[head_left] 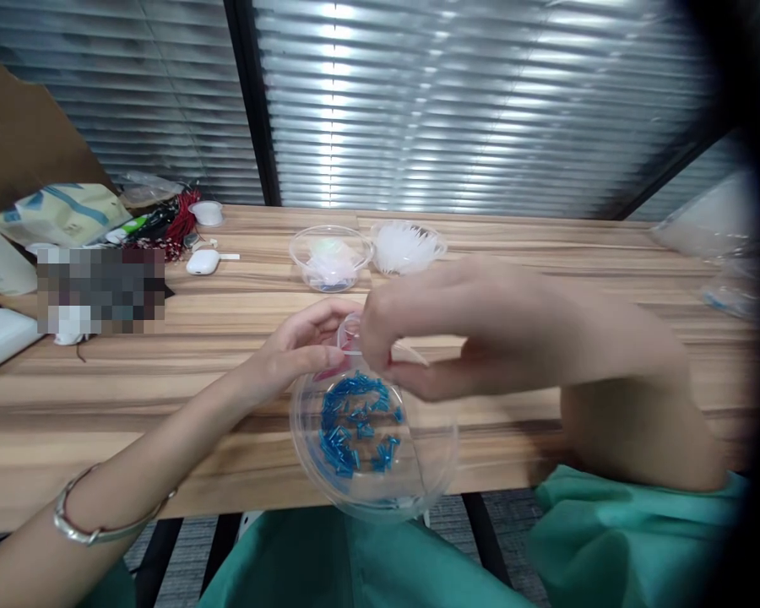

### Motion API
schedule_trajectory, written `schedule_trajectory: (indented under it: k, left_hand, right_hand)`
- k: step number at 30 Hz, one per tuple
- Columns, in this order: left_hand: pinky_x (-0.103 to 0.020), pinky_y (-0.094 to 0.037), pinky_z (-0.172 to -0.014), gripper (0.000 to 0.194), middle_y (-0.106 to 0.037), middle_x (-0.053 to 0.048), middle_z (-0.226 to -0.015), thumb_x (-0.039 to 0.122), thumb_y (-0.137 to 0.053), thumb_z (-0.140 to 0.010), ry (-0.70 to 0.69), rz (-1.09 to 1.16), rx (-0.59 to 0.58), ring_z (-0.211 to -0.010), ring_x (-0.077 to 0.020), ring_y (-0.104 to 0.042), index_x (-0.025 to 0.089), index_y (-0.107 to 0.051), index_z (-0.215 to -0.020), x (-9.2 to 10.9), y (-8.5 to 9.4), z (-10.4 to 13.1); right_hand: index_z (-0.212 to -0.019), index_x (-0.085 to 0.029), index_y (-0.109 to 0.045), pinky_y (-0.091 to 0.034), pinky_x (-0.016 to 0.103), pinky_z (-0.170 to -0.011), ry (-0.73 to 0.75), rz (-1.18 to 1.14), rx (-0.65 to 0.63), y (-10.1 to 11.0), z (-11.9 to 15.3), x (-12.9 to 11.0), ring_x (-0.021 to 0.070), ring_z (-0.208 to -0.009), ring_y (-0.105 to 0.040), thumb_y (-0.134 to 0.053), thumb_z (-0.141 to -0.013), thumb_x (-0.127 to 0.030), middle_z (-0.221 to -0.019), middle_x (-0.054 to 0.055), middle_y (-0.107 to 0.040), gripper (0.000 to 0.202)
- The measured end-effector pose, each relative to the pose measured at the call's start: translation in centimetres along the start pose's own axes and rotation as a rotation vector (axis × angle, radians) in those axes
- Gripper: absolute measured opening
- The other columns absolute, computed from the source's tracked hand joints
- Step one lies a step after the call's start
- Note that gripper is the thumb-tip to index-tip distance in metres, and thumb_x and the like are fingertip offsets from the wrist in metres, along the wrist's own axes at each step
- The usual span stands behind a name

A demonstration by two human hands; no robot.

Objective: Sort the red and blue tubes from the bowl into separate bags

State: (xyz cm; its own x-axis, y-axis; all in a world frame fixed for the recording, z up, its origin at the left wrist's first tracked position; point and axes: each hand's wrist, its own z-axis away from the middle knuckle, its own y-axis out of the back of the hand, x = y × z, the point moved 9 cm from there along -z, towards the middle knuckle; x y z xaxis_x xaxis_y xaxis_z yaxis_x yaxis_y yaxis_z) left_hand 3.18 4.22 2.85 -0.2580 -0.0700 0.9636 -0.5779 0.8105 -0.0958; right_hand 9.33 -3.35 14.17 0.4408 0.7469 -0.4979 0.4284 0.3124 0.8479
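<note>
Left hand [291, 348] part-closed, gripping a clear piece [350, 332] at the bowl's [380, 507] far side. Right hand [443, 325] curled into a pinch just right of it; contents hidden, cannot tell. Beads [358, 415], axes mixed, lie in the bowl, bodyward of both hands.

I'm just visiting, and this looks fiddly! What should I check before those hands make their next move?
1. Left hand steadying the small clear container: ok, thumb and fingers are around it.
2. Right hand pinching something: cannot tell, its fingertips are partly hidden.
3. Blue pieces inside the clear bowl: ok.
4. Bowl wholly over the table: not ok, its near rim overlaps the front edge in this view.
5. White case apart from both hands: ok.
</note>
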Motion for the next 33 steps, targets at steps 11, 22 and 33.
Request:
schedule_trajectory:
  k: [11, 22, 33]
  left_hand:
    - [-0.023, -0.048, -0.092, 0.04, -0.062, 0.0, -0.125, 0.03, -0.071, -0.083, 0.001, 0.134, -0.144, -0.109, -0.015, -0.059, 0.031, -0.063, -0.122, -0.5, -0.9, 0.3]
    - [-0.025, -0.047, -0.089, 0.037, -0.064, -0.003, -0.114, 0.029, -0.069, -0.084, -0.04, 0.128, -0.138, -0.106, -0.0183, -0.06, 0.026, -0.065, -0.12, -0.4, -0.7, 0.3]
    - [-0.028, -0.051, -0.071, 0.037, -0.064, -0.006, -0.098, 0.038, -0.065, -0.078, -0.025, 0.304, -0.039, -0.082, -0.0187, -0.062, 0.018, -0.062, -0.11, 0.5, -0.7, -0.1]
  right_hand:
    - [-0.097, -0.015, -0.07, -0.048, 0.023, -0.072, 0.027, 0.079, 0.07, 1.0, -0.6, 2.3, 0.0118, -0.085, -0.065, -0.056, -0.094, -0.014, -0.095, 0.002, -0.073, 0.015]
    - [-0.099, -0.017, -0.07, -0.046, 0.023, -0.071, -0.036, 0.158, 0.029, 0.1, -0.7, 2.5, 0.0107, -0.084, -0.064, -0.056, -0.096, -0.02, -0.097, 0.0, -0.073, 0.015]
    - [-0.109, -0.018, -0.068, -0.044, 0.025, -0.074, 0.007, 0.16, 0.051, 0.4, -0.8, 2.3, 0.0122, -0.085, -0.06, -0.059, -0.095, -0.033, -0.098, 0.001, -0.069, 0.022]
